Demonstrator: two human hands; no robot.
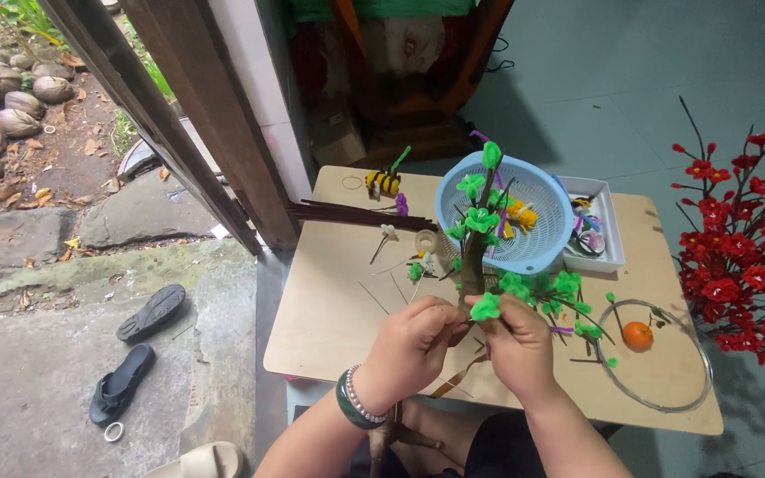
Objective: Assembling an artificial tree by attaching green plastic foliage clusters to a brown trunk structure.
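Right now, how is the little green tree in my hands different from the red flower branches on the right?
The green tree has fuzzy green tufts on a brown stem; the red flower branches carry small red blossoms on dark twigs. The green tree is gripped upright over the table by the left hand and right hand; the red flower branches stand untouched beside the table. The tree looks smaller. Both are branching craft-like plants.

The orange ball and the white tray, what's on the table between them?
In the head view, only bare table and the top of the wire ring lie between the orange ball and the white tray.
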